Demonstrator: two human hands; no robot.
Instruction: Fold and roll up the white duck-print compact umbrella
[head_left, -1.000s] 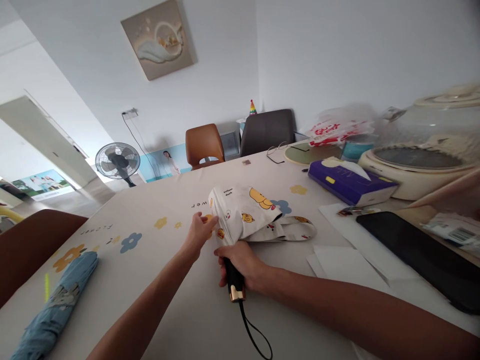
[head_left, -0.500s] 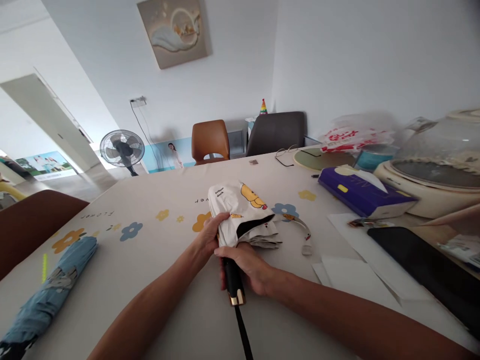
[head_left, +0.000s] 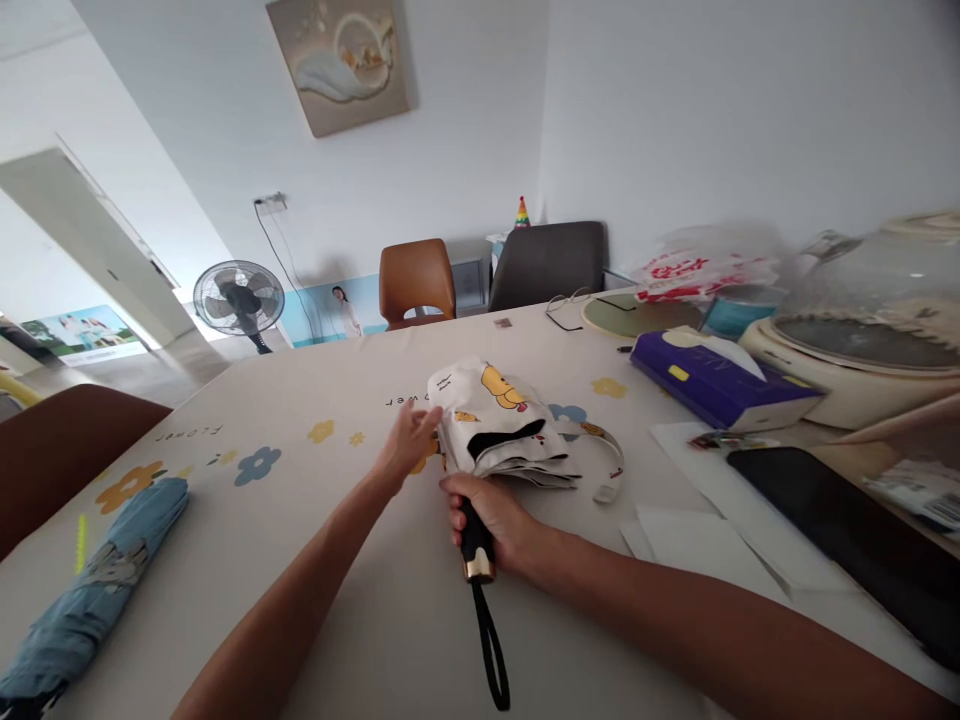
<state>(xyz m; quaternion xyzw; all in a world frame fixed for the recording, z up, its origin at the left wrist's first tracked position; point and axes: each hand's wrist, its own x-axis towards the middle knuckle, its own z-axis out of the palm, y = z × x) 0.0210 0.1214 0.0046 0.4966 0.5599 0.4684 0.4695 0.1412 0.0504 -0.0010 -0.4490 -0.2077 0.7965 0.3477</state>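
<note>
A folded white umbrella (head_left: 499, 420) printed with yellow ducks lies on the flowered tablecloth (head_left: 300, 500) in the middle of the view. My right hand (head_left: 491, 515) is closed round its black handle (head_left: 475, 545), whose wrist loop trails toward me. At the canopy's left side is my left hand (head_left: 409, 445), fingers stretched out and touching the fabric. The umbrella's closing strap (head_left: 607, 460) hangs loose to the right.
A folded blue umbrella (head_left: 82, 600) lies at the near left. On the right are a purple tissue box (head_left: 712, 385), a black tablet (head_left: 840, 530), white papers (head_left: 697, 545), a cooker (head_left: 862, 340) and glasses (head_left: 566, 305). Chairs (head_left: 416, 280) stand at the table's far side.
My left hand gripped the canopy half a second ago and has since let go, opening beside it. The canopy is folded tighter than a second ago. My right hand kept hold of the handle.
</note>
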